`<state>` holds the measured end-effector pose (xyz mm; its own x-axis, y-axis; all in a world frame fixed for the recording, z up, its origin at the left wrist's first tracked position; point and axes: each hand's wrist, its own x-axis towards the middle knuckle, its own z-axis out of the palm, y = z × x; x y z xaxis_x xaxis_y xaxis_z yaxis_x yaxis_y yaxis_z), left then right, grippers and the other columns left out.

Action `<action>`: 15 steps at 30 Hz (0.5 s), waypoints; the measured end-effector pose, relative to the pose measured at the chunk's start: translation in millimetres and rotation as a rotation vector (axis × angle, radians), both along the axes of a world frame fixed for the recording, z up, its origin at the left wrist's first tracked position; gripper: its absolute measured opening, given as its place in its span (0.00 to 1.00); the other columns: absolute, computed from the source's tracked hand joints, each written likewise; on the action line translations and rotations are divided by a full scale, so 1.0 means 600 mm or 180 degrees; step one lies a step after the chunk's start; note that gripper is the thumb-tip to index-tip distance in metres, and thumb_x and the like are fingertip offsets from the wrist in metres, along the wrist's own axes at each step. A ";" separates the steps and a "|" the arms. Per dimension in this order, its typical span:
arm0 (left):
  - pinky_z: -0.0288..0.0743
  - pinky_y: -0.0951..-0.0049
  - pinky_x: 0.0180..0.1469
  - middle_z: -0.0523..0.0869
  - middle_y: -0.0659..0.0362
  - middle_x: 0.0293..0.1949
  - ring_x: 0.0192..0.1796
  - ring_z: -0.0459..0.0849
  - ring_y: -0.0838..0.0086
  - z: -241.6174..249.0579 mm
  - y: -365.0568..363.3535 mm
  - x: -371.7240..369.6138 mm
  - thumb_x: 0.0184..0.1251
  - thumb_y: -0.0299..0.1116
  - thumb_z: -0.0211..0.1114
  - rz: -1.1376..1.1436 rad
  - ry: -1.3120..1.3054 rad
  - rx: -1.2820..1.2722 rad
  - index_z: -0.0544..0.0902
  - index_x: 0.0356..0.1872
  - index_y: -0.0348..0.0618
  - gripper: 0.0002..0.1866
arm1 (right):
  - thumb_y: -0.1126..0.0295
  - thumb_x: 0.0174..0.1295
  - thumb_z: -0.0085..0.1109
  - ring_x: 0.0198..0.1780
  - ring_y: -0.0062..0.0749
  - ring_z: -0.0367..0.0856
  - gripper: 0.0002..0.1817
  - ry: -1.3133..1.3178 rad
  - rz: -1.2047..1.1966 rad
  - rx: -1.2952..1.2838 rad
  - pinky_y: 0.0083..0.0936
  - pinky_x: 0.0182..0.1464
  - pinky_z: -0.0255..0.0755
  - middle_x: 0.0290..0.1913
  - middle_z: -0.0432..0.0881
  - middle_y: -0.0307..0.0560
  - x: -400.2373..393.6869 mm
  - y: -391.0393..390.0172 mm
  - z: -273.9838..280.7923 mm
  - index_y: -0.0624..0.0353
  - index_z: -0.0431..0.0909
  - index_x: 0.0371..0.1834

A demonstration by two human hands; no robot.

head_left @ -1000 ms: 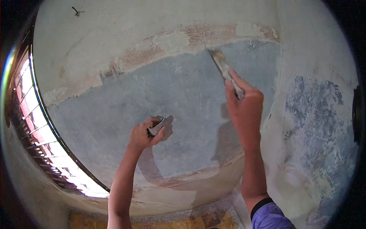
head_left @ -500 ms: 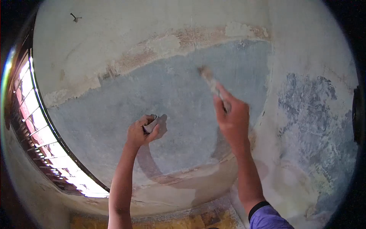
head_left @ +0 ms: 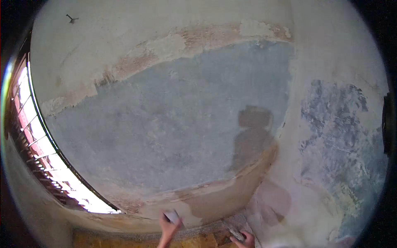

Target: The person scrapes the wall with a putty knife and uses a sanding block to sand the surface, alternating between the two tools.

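Near the bottom edge, my left hand (head_left: 167, 229) is closed around a small pale grey piece (head_left: 172, 215), whose exact kind I cannot make out. To its right, my right hand (head_left: 247, 240) grips the handle of a brush (head_left: 235, 234), partly cut off by the frame's lower edge. The brush points up and left, and its bristle end is blurred. Both hands are low in front of the wall's base. Beyond them spreads a wall with a large blue-grey patch (head_left: 186, 120), bordered by rough brownish and cream bands.
A bright barred window (head_left: 39, 136) curves along the left. A small hook (head_left: 72, 19) sticks out at the upper left. The right-hand wall carries mottled blue-grey patches (head_left: 331, 120). Yellow-brown flooring (head_left: 198, 240) shows at the bottom, and a shadow falls on the wall.
Both hands have dropped from the middle of the wall to the bottom of the view, still holding their things. The brush has left the upper wall area. The view has shifted slightly.
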<state>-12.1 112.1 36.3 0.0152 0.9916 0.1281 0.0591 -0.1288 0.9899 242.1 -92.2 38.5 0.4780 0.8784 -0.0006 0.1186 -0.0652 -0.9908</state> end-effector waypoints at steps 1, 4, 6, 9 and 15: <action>0.75 0.73 0.43 0.77 0.60 0.38 0.41 0.77 0.77 0.031 -0.064 0.025 0.51 0.28 0.76 0.0042 0.0221 -0.0568 0.68 0.42 0.42 0.24 | 0.64 0.65 0.63 0.45 0.29 0.81 0.19 0.0230 -0.0123 -0.0051 0.29 0.47 0.75 0.47 0.85 0.48 -0.002 -0.022 -0.018 0.65 0.79 0.54; 0.76 0.74 0.38 0.79 0.62 0.35 0.38 0.78 0.78 -0.086 -0.143 0.012 0.53 0.27 0.73 -0.0241 0.0004 -0.0500 0.71 0.44 0.45 0.21 | 0.57 0.63 0.66 0.45 0.29 0.81 0.23 0.0480 -0.0387 -0.0328 0.30 0.47 0.74 0.47 0.85 0.46 0.014 -0.067 -0.093 0.65 0.80 0.53; 0.75 0.74 0.38 0.78 0.62 0.34 0.36 0.76 0.79 -0.081 -0.178 0.008 0.53 0.29 0.72 -0.0624 -0.0239 -0.0882 0.71 0.44 0.45 0.20 | 0.53 0.61 0.68 0.47 0.29 0.80 0.26 0.0049 -0.0500 -0.0587 0.29 0.48 0.74 0.48 0.85 0.46 0.053 -0.067 -0.151 0.63 0.81 0.54; 0.73 0.75 0.37 0.76 0.63 0.34 0.35 0.74 0.80 -0.093 -0.151 -0.006 0.55 0.27 0.69 -0.0810 -0.0278 -0.0542 0.70 0.43 0.45 0.18 | 0.58 0.59 0.70 0.62 0.26 0.74 0.30 0.0501 -0.0415 -0.0941 0.27 0.60 0.71 0.55 0.82 0.49 0.083 -0.018 -0.128 0.59 0.75 0.62; 0.70 0.78 0.39 0.71 0.65 0.31 0.34 0.70 0.82 -0.008 -0.085 -0.087 0.58 0.23 0.70 -0.0754 -0.0398 -0.0531 0.63 0.35 0.46 0.20 | 0.63 0.56 0.71 0.17 0.17 0.68 0.16 -0.0102 -0.0403 -0.0121 0.20 0.19 0.63 0.24 0.74 0.35 -0.004 0.160 0.100 0.61 0.80 0.40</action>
